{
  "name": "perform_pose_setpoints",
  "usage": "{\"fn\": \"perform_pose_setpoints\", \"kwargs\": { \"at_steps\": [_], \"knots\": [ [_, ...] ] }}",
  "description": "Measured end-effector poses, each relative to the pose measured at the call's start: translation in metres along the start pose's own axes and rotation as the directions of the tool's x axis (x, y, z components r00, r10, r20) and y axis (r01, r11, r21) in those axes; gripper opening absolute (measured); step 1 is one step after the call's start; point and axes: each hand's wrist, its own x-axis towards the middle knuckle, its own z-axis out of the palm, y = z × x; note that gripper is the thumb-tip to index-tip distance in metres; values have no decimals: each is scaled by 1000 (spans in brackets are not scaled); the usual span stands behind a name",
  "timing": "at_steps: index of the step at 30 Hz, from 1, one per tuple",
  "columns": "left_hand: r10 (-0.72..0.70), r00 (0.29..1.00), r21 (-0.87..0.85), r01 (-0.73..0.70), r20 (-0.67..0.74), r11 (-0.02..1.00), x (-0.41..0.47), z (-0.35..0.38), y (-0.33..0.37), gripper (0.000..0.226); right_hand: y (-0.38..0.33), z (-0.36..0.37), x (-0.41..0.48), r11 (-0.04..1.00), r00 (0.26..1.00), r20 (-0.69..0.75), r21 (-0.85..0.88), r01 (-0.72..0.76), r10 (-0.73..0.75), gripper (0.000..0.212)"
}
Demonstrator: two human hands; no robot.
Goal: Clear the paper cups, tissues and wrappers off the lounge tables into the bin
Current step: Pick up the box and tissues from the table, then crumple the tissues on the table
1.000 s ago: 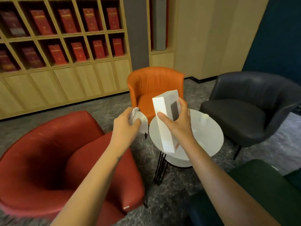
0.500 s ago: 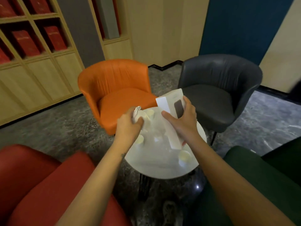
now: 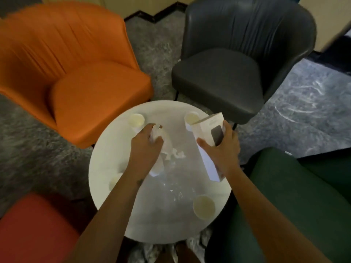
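While the round table (image 3: 171, 215) bears paper cups (image 3: 204, 206) near its edges, the right hand (image 3: 224, 154) is clamped on a tilted white box (image 3: 205, 133). The left hand (image 3: 146, 147) pinches a crumpled tissue (image 3: 157, 130); loose tissue scraps (image 3: 175, 154) lie just right of it at the tabletop middle, nearer this hand.

Round white glossy worktop (image 3: 171, 221) w/ 4 pale paper cups, all upright: far-left cup (image 3: 136, 119), far-right cup (image 3: 190, 118), near-right cup (image 3: 203, 206) by the rim, near-left cup (image 3: 114, 182) partly hidden. Crumpled white tissue scraps (image 3: 175, 154) approx. centre.
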Motion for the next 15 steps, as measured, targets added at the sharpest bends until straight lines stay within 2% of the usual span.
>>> {"fn": "perform_pose_setpoints", "kwargs": {
  "at_steps": [8,15],
  "knots": [
    [-172,976,-73,183,137,980,23,69,-92,32,75,83,19,965,999,35,-260,-31,42,103],
    [-271,943,-98,293,191,951,26,92,-149,31,108,112,26,920,994,-72,-379,-101,79,102]
  ]
}}
